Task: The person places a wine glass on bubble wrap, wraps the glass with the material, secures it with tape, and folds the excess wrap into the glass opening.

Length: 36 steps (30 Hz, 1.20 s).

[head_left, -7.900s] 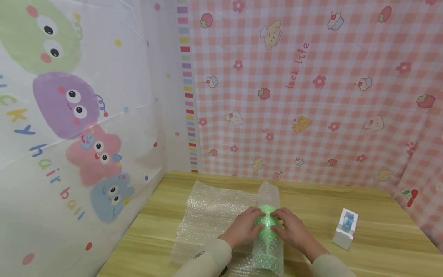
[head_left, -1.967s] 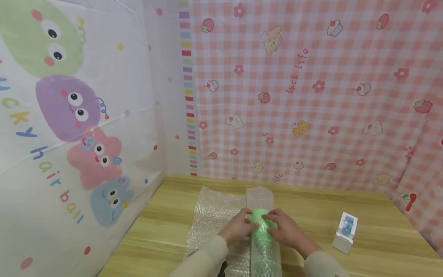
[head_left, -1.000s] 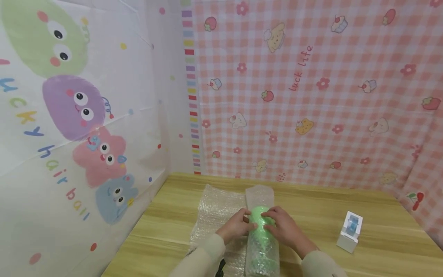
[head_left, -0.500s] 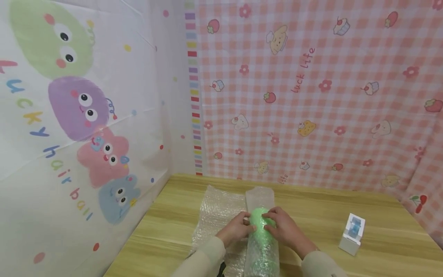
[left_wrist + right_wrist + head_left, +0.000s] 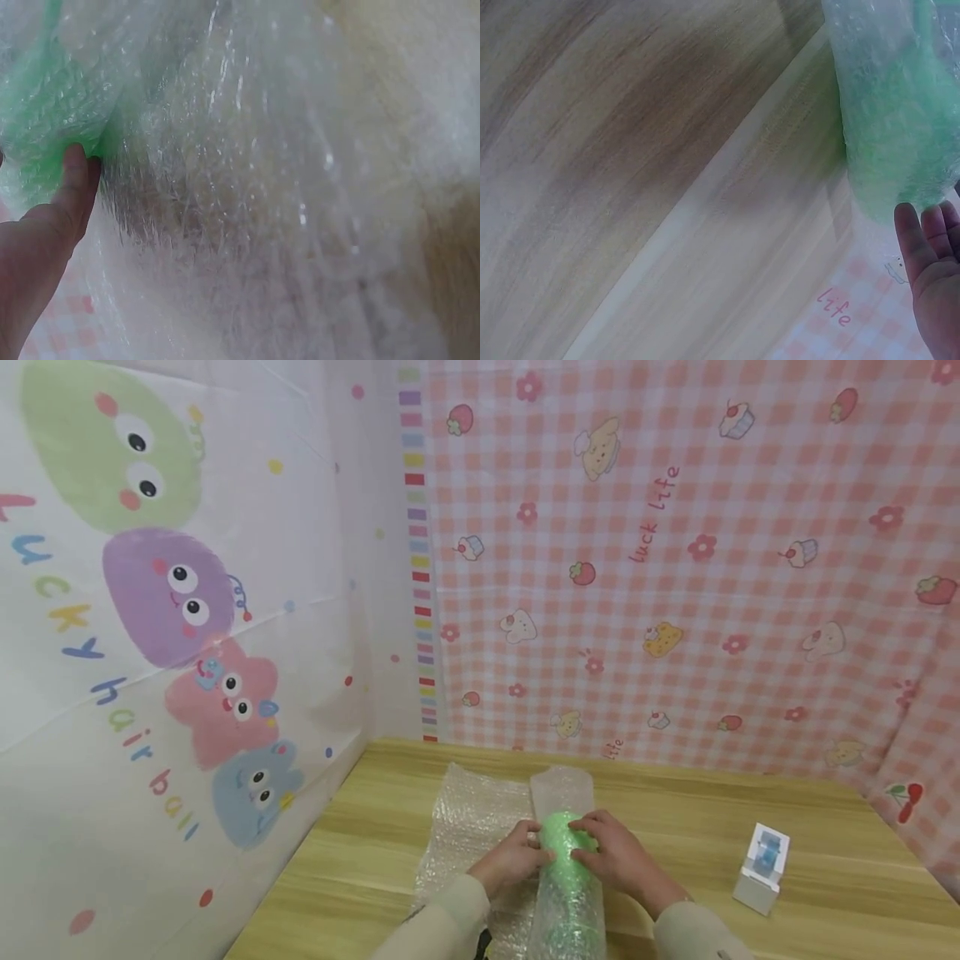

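A green stemmed goblet (image 5: 570, 852) lies on its side inside clear bubble wrap (image 5: 480, 818), its bowl toward the far wall. The wrap forms a tube round it, and a loose flat sheet extends to the left. My left hand (image 5: 512, 860) holds the bowl's left side through the wrap, fingers bent and thumb on top. From the right, my right hand (image 5: 618, 857) grips the bowl with fingers and thumb. In the right wrist view, its fingertips (image 5: 904, 214) touch the wrap at the bowl's end. The goblet's foot is blurred by the plastic.
A white tape dispenser (image 5: 761, 868) with a blue roll stands at the right on the wooden table (image 5: 690, 827). Part of a black object (image 5: 483, 943) shows beside the left sleeve. A pink checked cloth (image 5: 675, 568) hangs behind the table, a white printed one (image 5: 300, 610) at left.
Since the oldest frame, the wrapped goblet has shifted slightly left and toward me, and the tube's far end looks wider. Over the last second, both hands have barely moved.
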Tool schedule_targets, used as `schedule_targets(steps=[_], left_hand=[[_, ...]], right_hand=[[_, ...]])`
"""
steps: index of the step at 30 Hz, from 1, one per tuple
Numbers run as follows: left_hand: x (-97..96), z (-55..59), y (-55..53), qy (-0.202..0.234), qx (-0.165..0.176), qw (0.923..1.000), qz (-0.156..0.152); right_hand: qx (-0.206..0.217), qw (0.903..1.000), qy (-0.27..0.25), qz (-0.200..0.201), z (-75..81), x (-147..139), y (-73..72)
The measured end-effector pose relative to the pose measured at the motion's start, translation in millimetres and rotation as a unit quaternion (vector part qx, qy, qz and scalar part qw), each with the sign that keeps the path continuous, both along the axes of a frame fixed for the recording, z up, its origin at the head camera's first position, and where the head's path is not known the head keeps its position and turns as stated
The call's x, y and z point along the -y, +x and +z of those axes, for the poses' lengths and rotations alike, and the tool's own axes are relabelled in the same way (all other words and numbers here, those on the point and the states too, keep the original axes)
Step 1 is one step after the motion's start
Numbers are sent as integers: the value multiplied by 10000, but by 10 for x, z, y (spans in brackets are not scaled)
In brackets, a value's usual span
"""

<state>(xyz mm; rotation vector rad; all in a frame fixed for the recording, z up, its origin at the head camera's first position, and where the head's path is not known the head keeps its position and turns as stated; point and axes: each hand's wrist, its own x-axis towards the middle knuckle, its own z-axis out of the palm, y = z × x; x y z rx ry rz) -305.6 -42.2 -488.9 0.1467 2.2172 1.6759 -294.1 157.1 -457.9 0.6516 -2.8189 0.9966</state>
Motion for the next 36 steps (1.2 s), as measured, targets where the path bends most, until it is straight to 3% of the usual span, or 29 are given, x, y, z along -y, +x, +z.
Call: schedule_targets(steps=[6,13,20,24,28,36], left_hand=[[13,0,0,-32,154,9999,-28],[27,6,21,226,162,9995,-127],[20,60,36,-167,-143,9997,-50],[9,84,30,-198,-175,9996,-68],[13,72,13,18,-98,9999,-109],[24,24,-83,643,202,9971,-350]], right_hand=[[-60,9999,90,102,12,26,-5],[-157,9997,127,123,21,58,-4],[-274,9995,155,59,1,66,2],[-91,9999,60,-69,-11,51,4],[-1,9999,-53,-111,-14,52,11],[-241,9996,-65,-88,-30,90,11]])
